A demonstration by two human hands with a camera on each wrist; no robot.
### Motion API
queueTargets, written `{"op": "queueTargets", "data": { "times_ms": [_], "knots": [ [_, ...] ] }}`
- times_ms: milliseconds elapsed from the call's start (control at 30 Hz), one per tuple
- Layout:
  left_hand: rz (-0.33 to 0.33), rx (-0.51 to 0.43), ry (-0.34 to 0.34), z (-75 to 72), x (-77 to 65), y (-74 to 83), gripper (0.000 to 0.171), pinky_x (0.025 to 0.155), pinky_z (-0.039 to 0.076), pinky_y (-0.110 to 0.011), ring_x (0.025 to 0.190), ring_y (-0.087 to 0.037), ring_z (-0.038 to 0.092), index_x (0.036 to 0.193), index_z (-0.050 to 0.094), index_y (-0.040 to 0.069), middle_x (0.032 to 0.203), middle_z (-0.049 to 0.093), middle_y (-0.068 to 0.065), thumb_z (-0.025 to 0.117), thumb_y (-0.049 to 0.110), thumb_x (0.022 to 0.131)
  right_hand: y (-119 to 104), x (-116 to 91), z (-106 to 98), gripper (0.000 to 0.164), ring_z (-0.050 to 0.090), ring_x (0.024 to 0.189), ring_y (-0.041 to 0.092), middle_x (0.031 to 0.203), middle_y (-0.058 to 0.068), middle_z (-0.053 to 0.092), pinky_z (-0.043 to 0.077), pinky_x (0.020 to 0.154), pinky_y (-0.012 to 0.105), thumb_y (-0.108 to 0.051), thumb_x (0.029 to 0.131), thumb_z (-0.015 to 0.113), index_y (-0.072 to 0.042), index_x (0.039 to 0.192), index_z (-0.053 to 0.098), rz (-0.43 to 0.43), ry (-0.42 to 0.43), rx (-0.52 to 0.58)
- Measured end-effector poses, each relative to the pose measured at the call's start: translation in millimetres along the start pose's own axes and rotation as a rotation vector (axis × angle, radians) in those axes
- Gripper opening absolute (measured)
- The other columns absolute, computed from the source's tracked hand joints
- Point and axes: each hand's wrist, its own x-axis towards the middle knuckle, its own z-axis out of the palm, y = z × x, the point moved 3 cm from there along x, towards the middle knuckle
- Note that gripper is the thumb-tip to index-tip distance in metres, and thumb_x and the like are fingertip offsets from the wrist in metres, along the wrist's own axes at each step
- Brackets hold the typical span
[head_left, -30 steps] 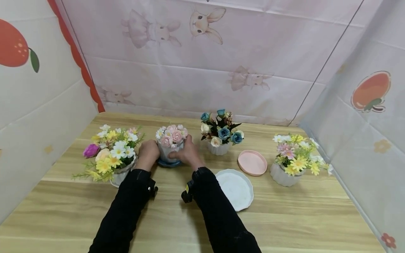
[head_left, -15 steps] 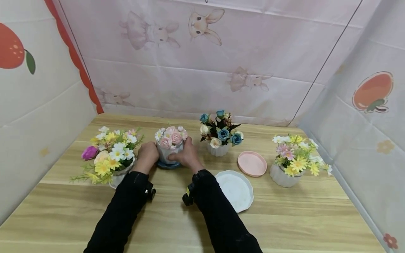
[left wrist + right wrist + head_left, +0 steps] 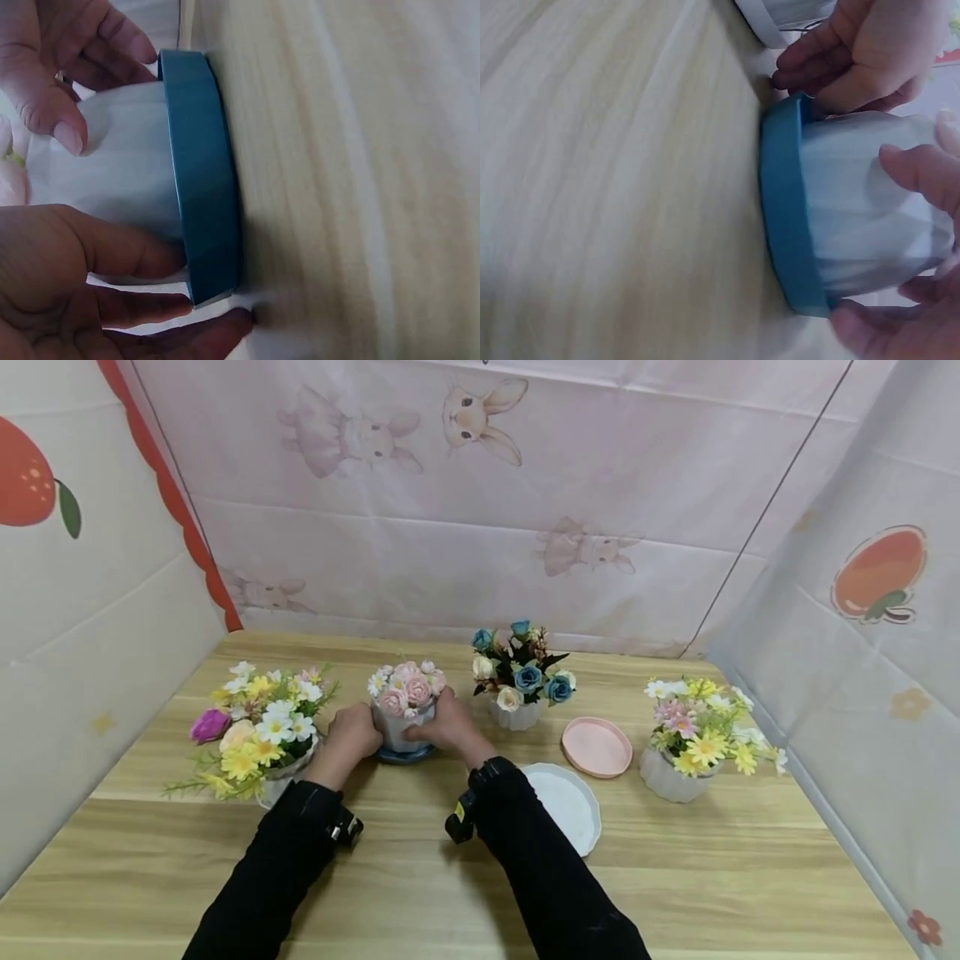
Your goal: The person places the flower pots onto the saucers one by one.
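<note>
A pale grey flowerpot [image 3: 392,727] with pink and white flowers [image 3: 407,687] stands upright in a blue saucer [image 3: 202,180], left of the table's middle. My left hand [image 3: 354,733] pinches the saucer's rim from the left side. Its thumb lies inside the rim against the pot, and its fingers are outside, low by the tabletop, in the left wrist view. From the right, my right hand [image 3: 453,727] grips the pot, thumb on the near wall and fingers round the far side. In the right wrist view, a right fingertip reaches the saucer's edge [image 3: 784,210].
Close to my left hand stands a pot of yellow and white flowers [image 3: 262,727]. A blue-rose pot [image 3: 516,714] is behind, to the right. A pink saucer [image 3: 597,747], a white saucer [image 3: 566,806] and another yellow-flowered pot [image 3: 675,777] stand farther right.
My wrists have spread apart, the left one outward and toward me, the right one to the right. Both hands stay at the pot and its saucer; the head view has shifted slightly.
</note>
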Motion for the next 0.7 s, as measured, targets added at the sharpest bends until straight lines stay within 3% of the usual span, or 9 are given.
{"op": "queueTargets", "data": {
  "times_ms": [300, 433, 600, 700],
  "knots": [
    [0.028, 0.005, -0.048, 1.2, -12.1, 2.0, 0.023, 0.065, 0.042, -0.039, 0.079, -0.032, 0.053, 0.099, 0.057, -0.006, 0.099, 0.057, -0.027, 0.057, 0.007, 0.08, -4.5, -10.2, -17.9, 0.053, 0.055, 0.094, 0.021, 0.11, 0.011, 0.057, 0.048, 0.074, 0.031, -0.026, 0.079, 0.074, 0.0, 0.119, 0.051, 0.024, -0.043, -0.227],
    [0.05, 0.017, -0.047, -0.2, -18.8, 2.1, 0.033, 0.069, 0.046, -0.044, 0.085, -0.035, 0.057, 0.107, 0.055, -0.006, 0.101, 0.058, -0.026, 0.062, 0.013, 0.082, -7.3, -16.5, -22.0, 0.042, 0.056, 0.082, 0.019, 0.101, 0.008, 0.06, 0.047, 0.064, 0.029, -0.029, 0.081, 0.072, -0.002, 0.11, 0.059, 0.019, -0.065, -0.323],
    [0.059, 0.043, -0.064, 0.6, -27.0, 4.4, 0.047, 0.076, 0.048, -0.047, 0.097, -0.04, 0.056, 0.119, 0.05, -0.012, 0.11, 0.055, -0.031, 0.063, 0.017, 0.085, -2.7, -20.4, -25.6, 0.03, 0.053, 0.068, 0.018, 0.083, 0.003, 0.058, 0.043, 0.053, 0.03, -0.034, 0.081, 0.071, -0.009, 0.093, 0.06, 0.03, -0.08, -0.468],
    [0.061, 0.061, -0.085, 2.8, -31.6, 5.7, 0.052, 0.073, 0.048, -0.045, 0.093, -0.038, 0.056, 0.121, 0.048, -0.013, 0.11, 0.055, -0.031, 0.064, 0.019, 0.084, 1.8, -22.3, -29.5, 0.029, 0.052, 0.067, 0.018, 0.081, 0.002, 0.058, 0.042, 0.053, 0.032, -0.035, 0.079, 0.071, -0.011, 0.09, 0.061, 0.011, -0.076, -0.554]
  ]
}}
